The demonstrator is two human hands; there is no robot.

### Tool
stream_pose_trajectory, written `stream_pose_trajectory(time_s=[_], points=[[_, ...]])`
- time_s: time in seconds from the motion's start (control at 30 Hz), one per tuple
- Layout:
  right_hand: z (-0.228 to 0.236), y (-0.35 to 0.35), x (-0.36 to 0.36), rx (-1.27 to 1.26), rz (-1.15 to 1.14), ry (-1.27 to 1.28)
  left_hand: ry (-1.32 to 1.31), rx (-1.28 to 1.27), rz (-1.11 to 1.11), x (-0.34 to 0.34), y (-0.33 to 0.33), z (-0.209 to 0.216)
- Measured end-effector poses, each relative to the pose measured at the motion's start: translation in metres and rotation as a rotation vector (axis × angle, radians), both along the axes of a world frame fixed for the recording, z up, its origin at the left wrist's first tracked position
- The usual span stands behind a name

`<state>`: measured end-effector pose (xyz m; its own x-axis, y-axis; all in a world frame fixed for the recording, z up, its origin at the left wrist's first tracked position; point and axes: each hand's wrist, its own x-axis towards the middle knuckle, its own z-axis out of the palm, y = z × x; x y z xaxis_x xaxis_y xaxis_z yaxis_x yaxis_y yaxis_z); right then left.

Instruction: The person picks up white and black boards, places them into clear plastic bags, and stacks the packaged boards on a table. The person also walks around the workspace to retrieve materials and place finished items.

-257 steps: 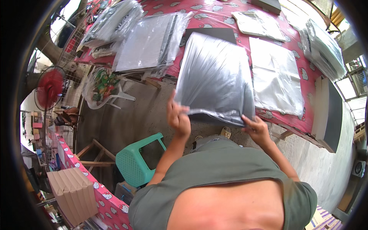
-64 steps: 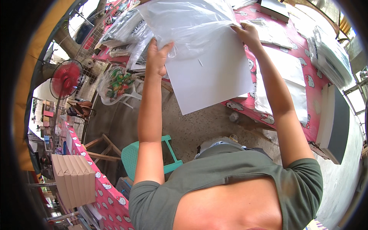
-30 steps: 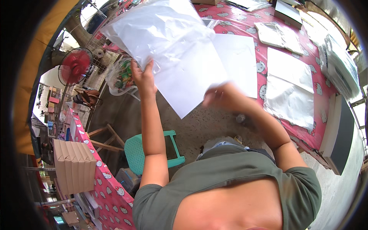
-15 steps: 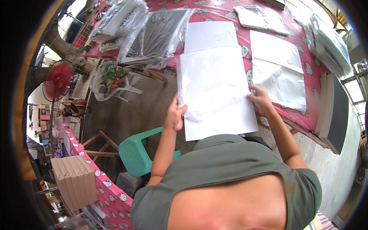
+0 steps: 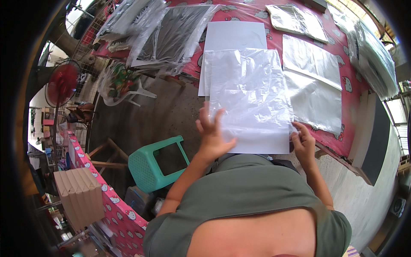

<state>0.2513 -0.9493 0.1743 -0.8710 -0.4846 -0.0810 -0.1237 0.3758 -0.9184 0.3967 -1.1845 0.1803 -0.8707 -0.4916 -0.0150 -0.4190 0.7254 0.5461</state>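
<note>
A clear plastic bag [image 5: 252,81] lies over white sheets at the table's near edge. The lower end of a white sheet [image 5: 265,144] sticks out of it toward me. My left hand [image 5: 212,135] is at the bag's left side, fingers spread, partly blurred and gripping nothing. At the lower right edge, the bent fingers of my right hand [image 5: 303,143] pinch the bag's side. Beyond the bag lies another white sheet [image 5: 235,34], partly covered by it. To the right are flat clear plastic bags [image 5: 314,85].
Plastic-wrapped dark sheets [image 5: 171,36] are piled at the back left, with a wrapped stack [image 5: 374,60] at the far right. A dark board [image 5: 372,137] stands at the table's right end. A green stool [image 5: 147,169], a red fan [image 5: 63,83] and brown folded cardboard [image 5: 79,197] are at left.
The plastic bag has shifted right and wrinkled over the sheet. My left hand has let go of the left edge and spread its fingers. My right hand has moved slightly nearer me.
</note>
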Motion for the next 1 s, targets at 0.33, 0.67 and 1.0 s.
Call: stream_pose_trajectory(time_s=[0.33, 0.67, 1.0], points=[[0.036, 0.011, -0.018, 0.165, 0.295, 0.318, 0.313, -0.232, 0.134, -0.032, -0.047, -0.019], [0.019, 0.036, -0.012, 0.024, 0.443, 0.060, 0.841, 0.732, 0.636, 0.019, 0.039, -0.048], [0.005, -0.123, -0.042, 0.059, 0.481, 0.408, 1.096, 0.401, 0.657, -0.049, -0.150, 0.009]])
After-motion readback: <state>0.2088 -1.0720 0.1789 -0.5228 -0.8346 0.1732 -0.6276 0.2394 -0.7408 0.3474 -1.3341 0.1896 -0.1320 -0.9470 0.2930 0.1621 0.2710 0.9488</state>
